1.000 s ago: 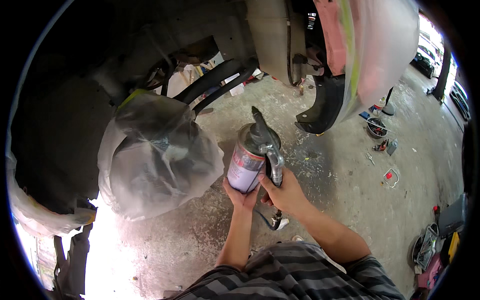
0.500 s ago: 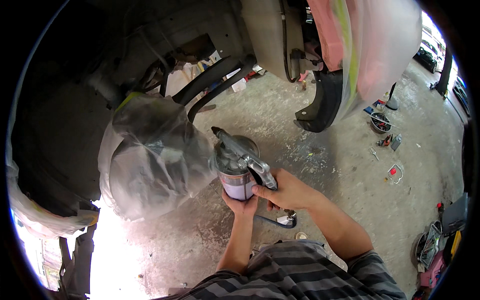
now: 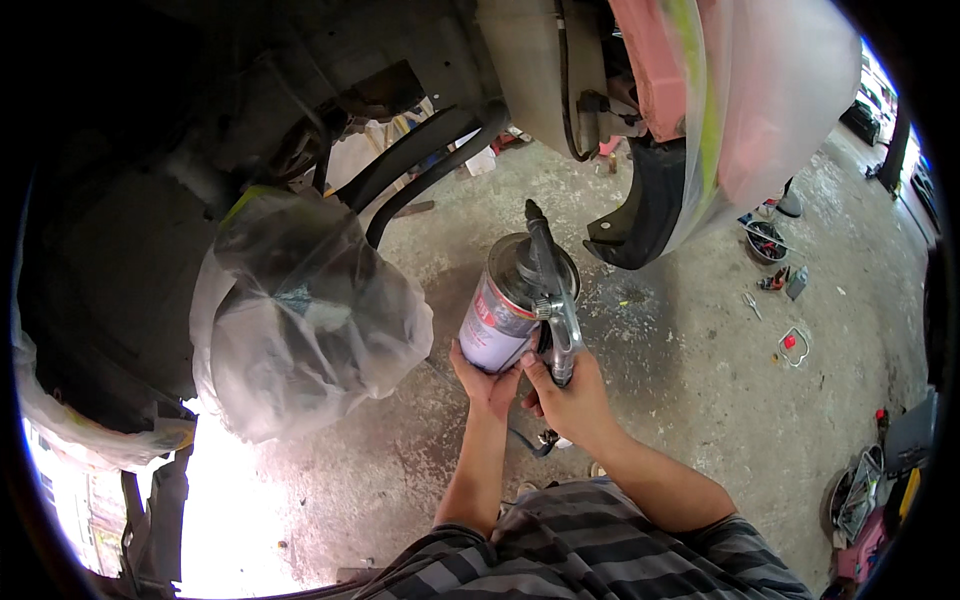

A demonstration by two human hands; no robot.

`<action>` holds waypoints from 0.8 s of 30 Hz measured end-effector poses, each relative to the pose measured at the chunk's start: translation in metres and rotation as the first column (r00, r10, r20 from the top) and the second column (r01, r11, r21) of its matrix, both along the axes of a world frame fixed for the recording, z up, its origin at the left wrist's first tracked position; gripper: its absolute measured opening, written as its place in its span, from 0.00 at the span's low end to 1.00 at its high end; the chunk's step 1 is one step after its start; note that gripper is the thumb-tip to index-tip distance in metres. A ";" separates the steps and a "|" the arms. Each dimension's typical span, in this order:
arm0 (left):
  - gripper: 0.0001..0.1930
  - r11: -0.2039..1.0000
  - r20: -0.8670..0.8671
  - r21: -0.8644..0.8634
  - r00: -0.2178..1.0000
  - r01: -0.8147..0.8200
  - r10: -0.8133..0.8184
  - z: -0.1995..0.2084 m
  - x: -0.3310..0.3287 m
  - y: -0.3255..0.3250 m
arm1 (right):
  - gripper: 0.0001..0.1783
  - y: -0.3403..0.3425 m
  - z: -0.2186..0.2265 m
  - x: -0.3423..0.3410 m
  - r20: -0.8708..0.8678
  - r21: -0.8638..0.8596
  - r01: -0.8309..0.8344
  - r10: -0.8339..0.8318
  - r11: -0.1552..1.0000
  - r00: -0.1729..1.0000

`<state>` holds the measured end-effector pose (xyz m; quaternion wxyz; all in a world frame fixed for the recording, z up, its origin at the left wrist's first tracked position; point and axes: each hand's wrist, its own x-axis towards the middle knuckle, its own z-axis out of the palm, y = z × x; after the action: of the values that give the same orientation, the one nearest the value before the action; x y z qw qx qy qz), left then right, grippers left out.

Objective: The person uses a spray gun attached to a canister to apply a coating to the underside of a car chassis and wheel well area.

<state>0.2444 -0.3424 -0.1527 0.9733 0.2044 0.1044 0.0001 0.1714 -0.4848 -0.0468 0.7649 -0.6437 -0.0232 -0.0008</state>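
A metal spray gun (image 3: 560, 310) sits on top of a grey can with a white label (image 3: 488, 335), and the pair tilts in front of my body. Fingers of my right hand (image 3: 580, 395) wrap around the gun's handle. Under the can's base, my left hand (image 3: 484, 385) cups and supports it. The gun's black nozzle (image 3: 536, 212) points away from me, over the floor. To the left stands a rounded part wrapped in translucent plastic sheet (image 3: 320, 330), apart from the can.
A dark wheel arch (image 3: 110, 230) spans the upper left. Black curved bars (image 3: 420, 150) jut out beside it. A plastic-draped pink panel (image 3: 770, 110) and black flap (image 3: 650, 205) hang at upper right. Tools and a bowl (image 3: 766, 242) lie on the concrete floor. A hose (image 3: 530, 442) trails below my hands.
Both hands have swung the spray gun and can to the right. The nozzle has turned from the far left to nearly straight ahead, and more of the can's label shows.
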 end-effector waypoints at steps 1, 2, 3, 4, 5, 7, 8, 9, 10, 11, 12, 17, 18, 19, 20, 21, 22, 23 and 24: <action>0.34 1.000 -0.004 0.001 1.000 0.004 -0.004 -0.002 0.002 0.001 | 0.13 0.001 -0.004 0.004 -0.004 0.001 0.004 -0.004 1.000 1.000; 0.34 1.000 0.013 -0.008 0.999 0.030 -0.030 -0.006 0.004 0.002 | 0.13 0.002 -0.011 0.011 0.071 -0.034 0.047 -0.044 0.998 0.996; 0.34 0.998 0.035 -0.016 0.998 0.054 -0.054 -0.006 0.003 0.004 | 0.14 0.003 -0.011 0.014 0.112 -0.049 0.067 -0.061 0.997 0.992; 0.34 0.998 0.036 -0.014 0.998 0.055 -0.055 -0.007 0.003 0.005 | 0.14 0.004 -0.012 0.017 0.153 -0.063 0.091 -0.080 0.994 0.985; 0.34 1.000 0.007 -0.006 1.000 0.027 -0.027 -0.007 0.003 0.005 | 0.15 0.003 -0.009 0.020 0.106 -0.043 0.056 -0.052 0.997 0.993; 0.34 1.000 -0.021 0.002 1.000 -0.007 0.007 -0.010 0.002 0.009 | 0.17 0.003 -0.005 0.022 0.060 -0.021 0.018 -0.016 1.000 0.998; 0.34 0.999 -0.030 -0.032 0.999 -0.019 0.018 -0.014 0.000 0.012 | 0.17 0.001 -0.003 0.021 -0.006 -0.035 -0.058 0.058 0.998 0.998; 0.34 0.997 -0.043 -0.066 0.999 -0.031 0.028 -0.020 -0.003 0.015 | 0.17 -0.002 -0.001 0.019 -0.074 -0.044 -0.133 0.129 0.990 0.989; 0.34 0.997 -0.047 -0.066 0.998 -0.036 0.033 -0.030 -0.007 0.019 | 0.17 -0.005 0.002 0.016 -0.078 -0.043 -0.137 0.134 0.990 0.988; 0.34 0.994 -0.042 -0.094 0.997 -0.064 0.060 -0.041 -0.012 0.022 | 0.16 -0.009 0.005 0.013 -0.048 -0.112 -0.213 0.209 0.971 0.977; 0.34 0.989 -0.040 -0.117 0.996 -0.087 0.083 -0.045 -0.018 0.023 | 0.16 -0.013 0.005 0.012 -0.024 -0.176 -0.281 0.281 0.944 0.959; 0.33 0.960 0.051 -0.277 0.997 -0.038 0.054 -0.059 -0.043 0.029 | 0.15 -0.029 -0.014 0.027 -0.086 -0.184 -0.594 0.589 0.784 0.804; 0.33 0.961 0.044 -0.271 0.997 -0.046 0.060 -0.057 -0.040 0.029 | 0.15 -0.028 -0.012 0.025 -0.088 -0.175 -0.600 0.594 0.781 0.800; 0.33 0.993 0.038 0.026 0.993 -0.114 0.113 -0.056 -0.033 0.028 | 0.14 -0.025 -0.009 0.023 -0.049 -0.188 -0.512 0.512 0.838 0.857; 0.33 0.995 0.020 0.024 0.995 -0.095 0.095 -0.053 -0.030 0.031 | 0.14 -0.022 -0.007 0.021 -0.010 -0.196 -0.419 0.425 0.887 0.905; 0.33 0.997 0.018 -0.040 0.998 -0.064 0.065 -0.047 -0.024 0.029 | 0.14 -0.019 -0.010 0.021 -0.011 -0.190 -0.426 0.432 0.885 0.902; 0.33 0.996 0.020 -0.072 0.999 -0.049 0.050 -0.044 -0.020 0.028 | 0.13 -0.016 -0.015 0.022 0.032 -0.137 -0.317 0.324 0.939 0.946; 0.34 0.996 0.025 -0.074 0.998 -0.047 0.049 -0.042 -0.014 0.026 | 0.12 -0.015 -0.018 0.023 0.067 -0.079 -0.203 0.209 0.976 0.976; 0.33 0.996 0.012 -0.062 0.998 -0.059 0.060 -0.042 -0.012 0.024 | 0.12 -0.017 -0.015 0.026 0.066 -0.074 -0.214 0.219 0.974 0.973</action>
<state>0.2321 -0.3182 -0.1950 0.9794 0.1712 0.1038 0.0273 0.1970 -0.5022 -0.0622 0.7374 -0.6617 -0.1217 0.0597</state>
